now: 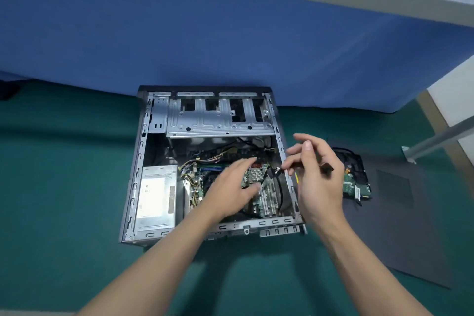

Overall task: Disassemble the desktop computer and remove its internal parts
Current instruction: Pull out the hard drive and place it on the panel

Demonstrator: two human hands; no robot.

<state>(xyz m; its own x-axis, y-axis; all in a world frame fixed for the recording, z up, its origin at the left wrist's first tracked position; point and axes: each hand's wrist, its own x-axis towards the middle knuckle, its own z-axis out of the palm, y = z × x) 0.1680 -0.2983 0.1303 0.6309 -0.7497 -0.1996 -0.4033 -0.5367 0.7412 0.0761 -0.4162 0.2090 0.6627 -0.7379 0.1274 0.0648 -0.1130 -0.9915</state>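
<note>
An open desktop computer case (143,161) lies on its side on the green table. Inside are a silver power supply (156,195), a green motherboard (256,177) and a bare metal drive cage (218,115). My left hand (230,187) hovers over the motherboard with fingers straight and spread. My right hand (315,174) is raised over the case's right wall and pinches a black cable (275,170) that runs from the motherboard; its connector end shows by my fingers.
A removed hard drive (356,182) with a green circuit board and black cables lies on the dark side panel (400,226) to the right. A blue partition stands behind the case. A metal desk leg (436,141) is at far right.
</note>
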